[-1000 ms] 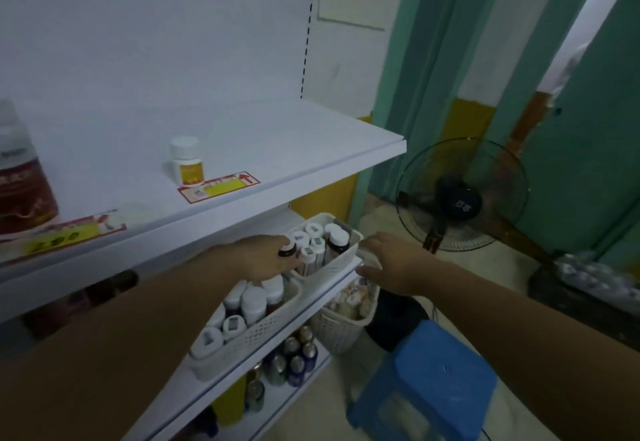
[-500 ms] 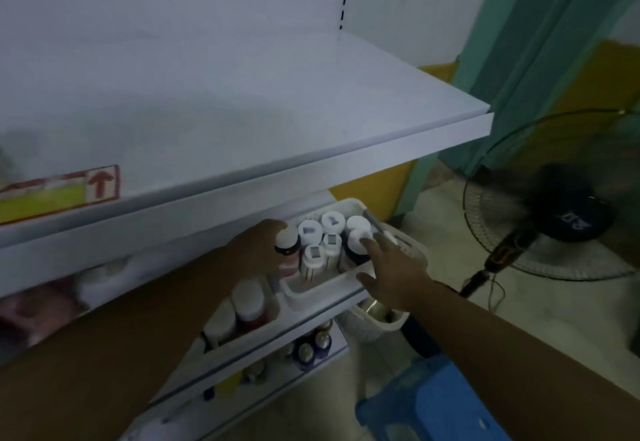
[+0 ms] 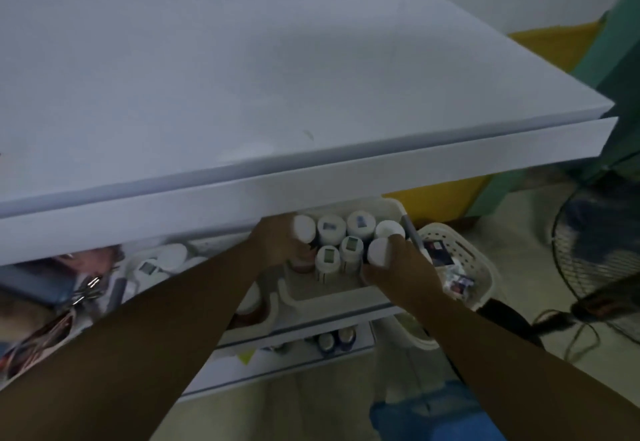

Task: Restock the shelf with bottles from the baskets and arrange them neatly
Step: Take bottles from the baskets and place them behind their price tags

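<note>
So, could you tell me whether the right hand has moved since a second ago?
Yes. The right hand has moved left into the white basket, where it now grips a white-capped bottle; earlier it hovered just outside the basket's right end.

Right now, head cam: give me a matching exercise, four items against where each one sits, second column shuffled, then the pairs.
Items:
1. left hand
2. right hand
3. blue plastic stool
4. round wire-guarded floor fan

Places:
A. on the floor, bottom of frame, under the right forearm
B. gripping a white-capped bottle at the front right of the white plastic basket
C. far right, standing on the floor
D. around a white-capped bottle at the basket's back left, under the white upper shelf

Pairs: 1-D, 2-B, 3-A, 4-C
</note>
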{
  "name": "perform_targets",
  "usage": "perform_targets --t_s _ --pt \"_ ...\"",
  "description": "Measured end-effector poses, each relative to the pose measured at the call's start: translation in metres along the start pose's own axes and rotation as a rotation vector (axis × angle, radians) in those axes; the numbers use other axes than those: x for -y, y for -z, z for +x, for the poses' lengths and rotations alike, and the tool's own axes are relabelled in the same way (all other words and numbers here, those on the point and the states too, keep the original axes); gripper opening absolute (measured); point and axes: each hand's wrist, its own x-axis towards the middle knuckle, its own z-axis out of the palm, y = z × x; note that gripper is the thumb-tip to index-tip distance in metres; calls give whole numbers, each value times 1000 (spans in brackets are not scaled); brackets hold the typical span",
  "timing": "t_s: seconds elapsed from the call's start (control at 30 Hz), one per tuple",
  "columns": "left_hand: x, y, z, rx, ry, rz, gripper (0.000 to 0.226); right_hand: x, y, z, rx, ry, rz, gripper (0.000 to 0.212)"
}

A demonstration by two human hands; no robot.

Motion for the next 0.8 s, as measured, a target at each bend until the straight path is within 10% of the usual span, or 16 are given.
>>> perform_targets --t_s 0.33,0.8 --pt "-16 56 -58 26 -163 -454 23 33 55 -3 -86 133 136 45" --pt "77 163 -269 28 -228 -438 16 212 37 -175 274 440 499 36"
